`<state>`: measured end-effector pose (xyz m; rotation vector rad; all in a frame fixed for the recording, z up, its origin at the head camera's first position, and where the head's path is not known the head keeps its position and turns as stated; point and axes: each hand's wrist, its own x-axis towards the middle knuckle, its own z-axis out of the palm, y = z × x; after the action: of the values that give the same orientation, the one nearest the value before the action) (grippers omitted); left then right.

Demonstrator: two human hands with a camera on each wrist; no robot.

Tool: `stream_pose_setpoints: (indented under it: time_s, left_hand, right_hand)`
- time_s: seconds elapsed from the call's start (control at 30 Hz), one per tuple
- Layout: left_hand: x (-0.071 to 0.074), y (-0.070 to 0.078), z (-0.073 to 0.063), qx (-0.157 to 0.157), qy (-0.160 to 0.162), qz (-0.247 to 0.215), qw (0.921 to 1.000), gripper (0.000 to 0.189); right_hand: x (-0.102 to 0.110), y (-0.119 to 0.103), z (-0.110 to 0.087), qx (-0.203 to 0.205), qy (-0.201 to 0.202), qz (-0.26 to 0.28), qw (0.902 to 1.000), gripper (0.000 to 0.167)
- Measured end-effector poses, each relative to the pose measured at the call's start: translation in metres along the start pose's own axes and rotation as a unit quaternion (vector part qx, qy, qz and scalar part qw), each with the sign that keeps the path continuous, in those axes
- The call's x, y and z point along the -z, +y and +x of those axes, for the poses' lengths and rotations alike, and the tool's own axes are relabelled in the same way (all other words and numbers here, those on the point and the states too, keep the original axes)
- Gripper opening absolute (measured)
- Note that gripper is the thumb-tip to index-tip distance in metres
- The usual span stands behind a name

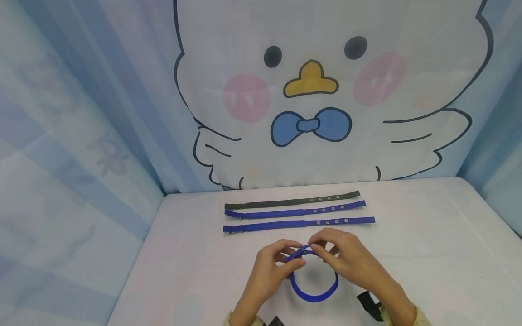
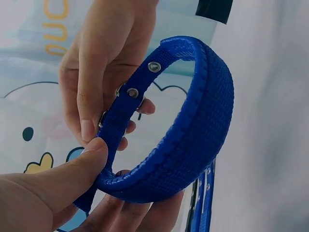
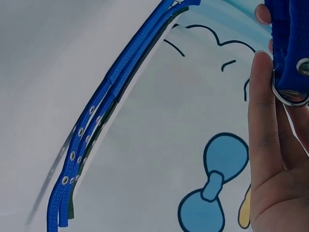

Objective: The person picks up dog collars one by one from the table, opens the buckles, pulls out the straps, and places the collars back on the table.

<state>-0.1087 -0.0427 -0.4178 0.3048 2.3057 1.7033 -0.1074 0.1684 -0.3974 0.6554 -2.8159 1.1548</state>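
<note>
A blue pet collar (image 1: 314, 298) is bent into a closed loop low in the head view, held by both hands. My left hand (image 1: 267, 269) pinches the overlapped strap between thumb and fingers on the loop's left. From the right, my right hand (image 1: 350, 258) grips the collar near its buckle. In the left wrist view the collar (image 2: 207, 116) shows a thick padded band, and its thinner strap with metal eyelets (image 2: 154, 67) passes through the buckle. A metal ring (image 3: 289, 102) hangs from the collar in the right wrist view, beside the right hand's fingers.
Beyond the hands, three collars lie straight and side by side on the white table (image 1: 183, 253): a dark green one (image 1: 269, 204), a blue one (image 1: 273, 214) and a nearer blue one (image 1: 277, 225). Behind the table hangs a cartoon-printed cloth (image 1: 261, 163).
</note>
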Motion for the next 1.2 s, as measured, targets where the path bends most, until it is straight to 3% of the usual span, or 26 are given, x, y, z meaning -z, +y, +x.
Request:
stream_pose_setpoints:
  time_s: [0.43, 1.0, 1.2]
  left_hand:
    - [0.001, 0.002, 0.0, -0.025, 0.018, 0.04, 0.9987, 0.027]
    - [-0.001, 0.001, -0.003, 0.006, 0.025, -0.006, 0.9997, 0.03]
    - [-0.002, 0.001, -0.004, 0.009, 0.029, -0.005, 0.9995, 0.028]
  right_hand:
    - [0.002, -0.007, 0.003, 0.01, -0.028, -0.029, 0.9991, 0.017]
    - [-0.011, -0.008, 0.005, -0.011, 0.041, 0.014, 0.999, 0.009]
    - [-0.01, -0.01, 0.007, -0.039, 0.02, 0.027, 0.9987, 0.006]
